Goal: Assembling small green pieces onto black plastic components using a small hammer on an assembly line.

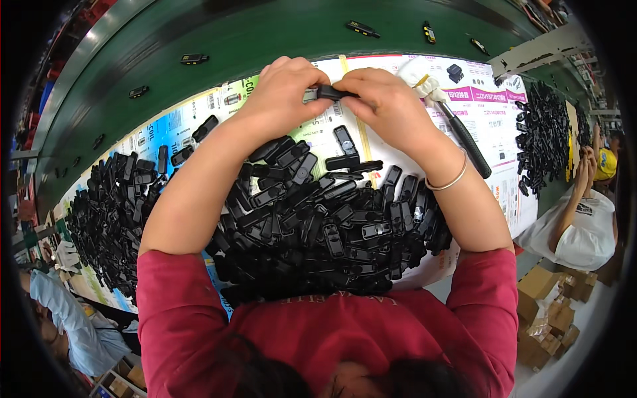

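Green conveyor (pixel 279 38) runs beyond the printed sheets (pixel 494 126). Black-handled tool (pixel 467 138) lies on the sheets. Cartons (pixel 536 283) are located at lower right.

One small, dark black piece (pixel 330 93) of elongated shape is held between left hand (pixel 286 89) and right hand (pixel 385 99), its length pointing left to right

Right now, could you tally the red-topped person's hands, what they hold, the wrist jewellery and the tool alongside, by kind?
Bare left hand and bare right hand: 2
Black oblong piece held between them: 1
Silver bangle: 1
Black-handled tool with white-wrapped end: 1
Total: 5
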Demonstrator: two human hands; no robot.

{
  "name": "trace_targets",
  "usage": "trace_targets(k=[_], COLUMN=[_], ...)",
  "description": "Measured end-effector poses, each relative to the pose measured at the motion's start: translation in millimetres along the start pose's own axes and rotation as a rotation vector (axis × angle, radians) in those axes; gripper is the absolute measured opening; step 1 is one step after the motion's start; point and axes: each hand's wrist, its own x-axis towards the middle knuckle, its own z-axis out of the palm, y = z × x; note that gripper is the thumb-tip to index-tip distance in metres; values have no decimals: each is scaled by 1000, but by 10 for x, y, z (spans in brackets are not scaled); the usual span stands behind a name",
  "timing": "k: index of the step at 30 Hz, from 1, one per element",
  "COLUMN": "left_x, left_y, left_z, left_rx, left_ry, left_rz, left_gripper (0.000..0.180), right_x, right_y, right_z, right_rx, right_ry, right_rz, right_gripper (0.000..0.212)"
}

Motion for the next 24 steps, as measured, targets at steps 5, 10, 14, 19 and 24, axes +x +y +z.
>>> trace_targets(k=[5, 10, 14, 19, 24], left_x=[9, 3, 30, 21, 3], left_y=[18, 40, 102, 51, 88], left_z=[-24, -54, -59, -23, 15], left_rx=[-7, 23, -34, -12, -25], left_ry=[-54, -67, -49, -47, 0], left_rz=[-29, -51, -97, -25, -30], left_gripper=[27, 26, 26, 25, 21], right_x=[-13, 26, 7, -74, -598], right_y=[46, 54, 86, -17, 220], right_z=[22, 27, 33, -124, -783], right_rx=[-84, -63, -71, -123, -625], right_ry=[-69, -119, -154, -40, -82], right_rz=[16, 48, 71, 69, 464], right_gripper=[21, 20, 20, 24, 22])
